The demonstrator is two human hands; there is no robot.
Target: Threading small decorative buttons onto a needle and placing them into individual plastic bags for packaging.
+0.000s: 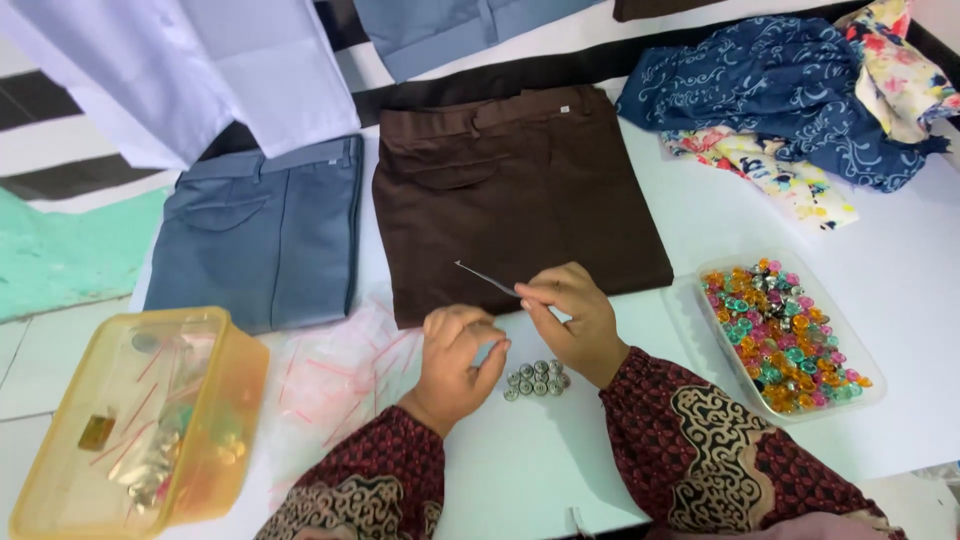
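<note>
White desk point(900, 270), folded brown trousers point(515, 195) laid flat as the landmark. Just below their lower hem, right hand point(572, 322) pinches a thin needle point(487, 278) between thumb and forefinger; grip narrow and closed on it, the needle's free end lying over the brown cloth. Left hand point(455, 358) sits beside the right, also below the hem, fingers curled, tips nearly meeting; whether it holds thread I cannot tell. Small cluster of silver buttons point(537, 378) on the desk between the two hands. Right of the trousers, a clear tray point(690, 300) of coloured buttons. Left of the trousers, folded grey-blue trousers point(255, 235); below those, a yellow plastic box point(140, 420).
</note>
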